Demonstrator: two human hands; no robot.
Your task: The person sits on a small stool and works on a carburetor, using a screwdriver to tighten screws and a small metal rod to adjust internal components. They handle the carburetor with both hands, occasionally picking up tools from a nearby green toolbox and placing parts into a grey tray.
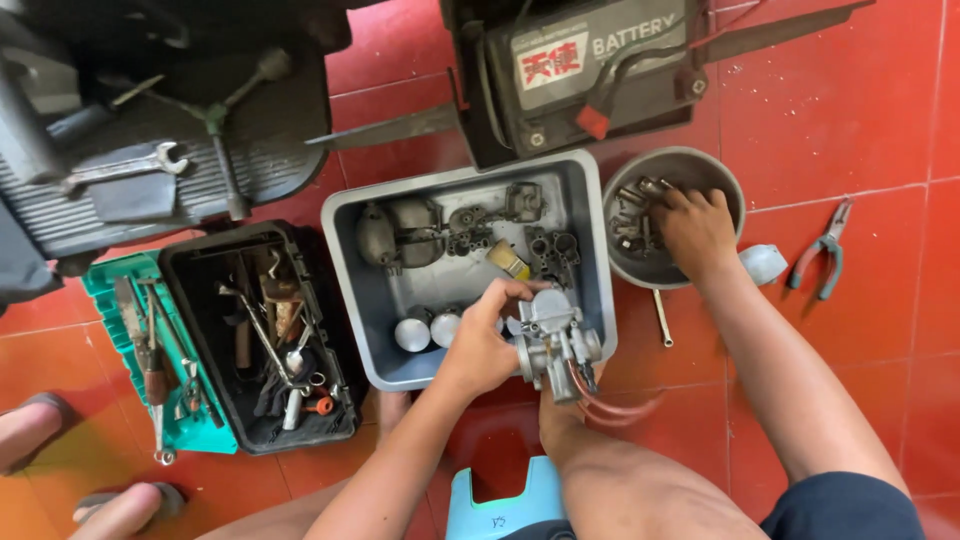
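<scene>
The grey tray (352, 262) stands on the red floor (880, 150), and many metal parts lie in it. Over its near right corner, the left hand (478, 345) holds a carburetor (555, 340), fingers closed around the body. The grip is by one hand only, so the carburetor could slip and fall on the tray edge. Its thin red hoses (610, 405) hang free and could catch. The right hand (695, 230) reaches into the round bowl (727, 182), fingers bent among small parts (630, 215); whether it pinches one, I cannot tell. One could drop and roll away.
</scene>
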